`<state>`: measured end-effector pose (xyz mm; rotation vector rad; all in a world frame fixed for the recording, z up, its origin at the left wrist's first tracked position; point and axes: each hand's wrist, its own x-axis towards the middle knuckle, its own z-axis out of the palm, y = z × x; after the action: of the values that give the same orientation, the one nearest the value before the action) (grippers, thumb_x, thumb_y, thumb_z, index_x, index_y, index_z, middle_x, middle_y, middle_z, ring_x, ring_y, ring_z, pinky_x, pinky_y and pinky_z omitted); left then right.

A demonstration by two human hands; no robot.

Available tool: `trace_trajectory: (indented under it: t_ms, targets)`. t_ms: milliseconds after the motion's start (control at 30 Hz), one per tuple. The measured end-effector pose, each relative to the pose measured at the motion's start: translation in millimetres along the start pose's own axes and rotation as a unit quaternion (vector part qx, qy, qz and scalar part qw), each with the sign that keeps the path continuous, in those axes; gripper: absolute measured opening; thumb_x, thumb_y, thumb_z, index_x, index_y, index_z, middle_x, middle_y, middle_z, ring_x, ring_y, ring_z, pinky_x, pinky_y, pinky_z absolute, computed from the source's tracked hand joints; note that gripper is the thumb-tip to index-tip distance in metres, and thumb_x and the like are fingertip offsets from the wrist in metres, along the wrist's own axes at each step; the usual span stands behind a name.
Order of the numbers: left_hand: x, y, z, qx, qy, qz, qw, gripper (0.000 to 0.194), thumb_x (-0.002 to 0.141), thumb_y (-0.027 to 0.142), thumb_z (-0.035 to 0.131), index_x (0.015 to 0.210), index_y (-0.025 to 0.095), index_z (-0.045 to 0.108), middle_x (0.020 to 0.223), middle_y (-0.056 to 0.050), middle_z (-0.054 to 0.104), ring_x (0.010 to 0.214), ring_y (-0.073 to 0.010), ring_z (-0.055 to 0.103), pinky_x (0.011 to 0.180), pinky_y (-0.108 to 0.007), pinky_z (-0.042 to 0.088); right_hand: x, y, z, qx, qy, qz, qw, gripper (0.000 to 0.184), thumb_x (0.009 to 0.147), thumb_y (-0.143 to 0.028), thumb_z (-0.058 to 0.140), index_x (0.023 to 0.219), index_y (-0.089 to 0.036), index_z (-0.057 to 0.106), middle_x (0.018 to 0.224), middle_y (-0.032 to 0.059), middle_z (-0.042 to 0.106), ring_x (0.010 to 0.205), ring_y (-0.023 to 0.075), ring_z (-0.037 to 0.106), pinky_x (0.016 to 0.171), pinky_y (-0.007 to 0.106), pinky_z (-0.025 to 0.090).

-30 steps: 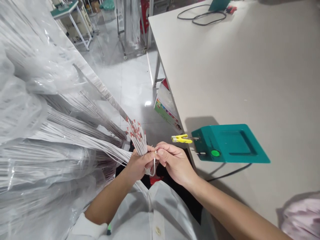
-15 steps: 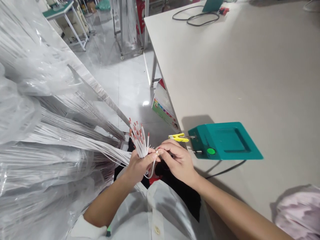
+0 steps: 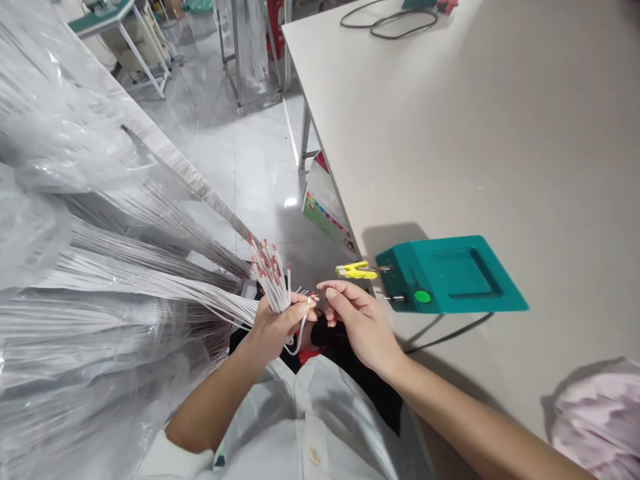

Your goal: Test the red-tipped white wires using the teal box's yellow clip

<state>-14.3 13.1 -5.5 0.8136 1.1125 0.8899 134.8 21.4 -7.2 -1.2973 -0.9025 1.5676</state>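
My left hand (image 3: 275,330) is closed around a bundle of white cables (image 3: 274,283) whose upper ends are reddish-brown. Between its thumb and forefinger it pinches one cable end (image 3: 311,300), with small red and pale wire tips poking out and the cable looping down below. My right hand (image 3: 357,320) is just to the right, apart from that end, its fingers curled loosely with a gap between thumb and forefinger; I see nothing in it. Right of it, a green box (image 3: 457,275) with a round green button and a yellow clip (image 3: 357,270) sits at the table's edge.
White cables in clear plastic (image 3: 115,293) hang along my left side. The pale table (image 3: 450,147) fills the right, with a black cable (image 3: 385,23) at its far end and pink cloth (image 3: 600,413) near me. A printed carton (image 3: 327,207) stands below its edge.
My right hand has let go of the cable end and drawn slightly right. The wire tips now show at the left fingertips. The left hand still grips the bundle.
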Motion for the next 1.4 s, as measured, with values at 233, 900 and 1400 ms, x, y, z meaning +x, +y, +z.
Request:
trace_trajectory:
  t_ms: [233, 900, 1400]
  targets:
    - [-1, 4, 3.2, 0.049, -0.019, 0.007, 0.999, 0.029, 0.076, 0.039, 0.060, 0.064, 0.013, 0.061, 0.042, 0.007, 0.033, 0.040, -0.0044, 0.026, 0.042, -0.022, 0.017, -2, -10, -2, -0.067, -0.075, -0.147, 0.984, 0.012, 0.077, -0.031, 0.062, 0.077, -0.020, 0.066, 0.072, 0.0016, 0.060, 0.059, 0.0123, 0.057, 0.059, 0.029, 0.048]
    - [1, -5, 2.1, 0.008, 0.011, -0.020, 1.000, 0.028, 0.071, 0.039, 0.066, 0.065, 0.012, 0.064, 0.049, 0.002, 0.050, 0.038, -0.0036, 0.029, 0.039, -0.021, 0.018, 4, 0, 3, -0.035, -0.070, -0.089, 0.993, 0.023, 0.078, -0.038, 0.059, 0.067, -0.018, 0.060, 0.064, 0.0001, 0.055, 0.056, 0.0111, 0.052, 0.054, 0.025, 0.043]
    - [2, -3, 1.2, 0.048, -0.002, -0.013, 0.999, 0.026, 0.071, 0.037, 0.065, 0.062, 0.013, 0.061, 0.041, 0.007, 0.034, 0.039, -0.0040, 0.027, 0.040, -0.020, 0.018, 2, -6, -8, -0.289, -0.080, -0.282, 0.911, 0.016, 0.082, -0.026, 0.054, 0.092, -0.022, 0.066, 0.085, 0.0065, 0.064, 0.066, 0.0140, 0.060, 0.058, 0.027, 0.051]
